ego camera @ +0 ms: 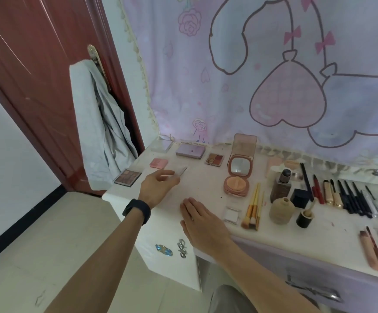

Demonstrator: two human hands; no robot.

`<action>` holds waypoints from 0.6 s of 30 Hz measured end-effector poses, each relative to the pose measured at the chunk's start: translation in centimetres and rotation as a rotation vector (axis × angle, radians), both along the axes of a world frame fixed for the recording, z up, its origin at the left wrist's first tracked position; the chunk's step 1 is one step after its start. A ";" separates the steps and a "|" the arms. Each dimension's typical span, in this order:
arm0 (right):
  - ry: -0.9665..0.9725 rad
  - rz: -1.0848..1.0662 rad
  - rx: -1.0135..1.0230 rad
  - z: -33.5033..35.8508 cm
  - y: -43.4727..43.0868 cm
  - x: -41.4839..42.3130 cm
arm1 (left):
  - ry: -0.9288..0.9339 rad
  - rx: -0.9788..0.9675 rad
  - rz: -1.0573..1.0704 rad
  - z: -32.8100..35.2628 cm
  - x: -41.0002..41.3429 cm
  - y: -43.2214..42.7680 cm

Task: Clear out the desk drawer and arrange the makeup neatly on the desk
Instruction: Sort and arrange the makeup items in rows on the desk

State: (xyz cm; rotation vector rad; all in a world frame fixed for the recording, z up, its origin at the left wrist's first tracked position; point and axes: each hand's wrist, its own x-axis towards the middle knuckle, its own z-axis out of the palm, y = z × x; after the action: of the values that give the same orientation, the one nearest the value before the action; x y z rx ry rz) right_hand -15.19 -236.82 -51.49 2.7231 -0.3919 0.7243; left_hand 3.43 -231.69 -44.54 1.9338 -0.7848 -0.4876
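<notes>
left hand (158,186) pinches the clear compact (180,171) at its fingertips, right hand (202,222) flat on desk (206,177).

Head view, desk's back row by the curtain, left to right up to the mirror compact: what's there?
Clear box → lilac palette → red quad palette → open mirror compact

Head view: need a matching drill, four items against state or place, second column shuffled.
1. left hand
2. right hand
3. peach compact
4. lilac palette

A. lid open, mirror showing
B. flat on the desk, fingers straight
C. closed, at the back by the wall cloth
D. holds a clear flat case

Pairs: 1-D, 2-B, 3-A, 4-C
</notes>
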 end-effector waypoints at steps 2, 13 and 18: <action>-0.043 0.093 0.035 0.6 0.0 -0.6 | 0.019 -0.059 -0.008 0.4 -1.2 1.1; -0.724 -0.078 1.523 4.8 3.4 -14.6 | -0.030 -0.241 -0.298 1.7 -13.4 4.8; -0.952 -0.121 1.930 5.1 2.8 -21.7 | -0.215 -0.178 -0.620 0.3 -21.0 4.8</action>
State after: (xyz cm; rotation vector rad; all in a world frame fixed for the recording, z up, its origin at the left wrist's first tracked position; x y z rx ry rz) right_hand -36.90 -234.06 -46.44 3.1297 -2.5007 2.5371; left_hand -17.53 -226.90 -44.26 1.5702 -1.5298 -0.5555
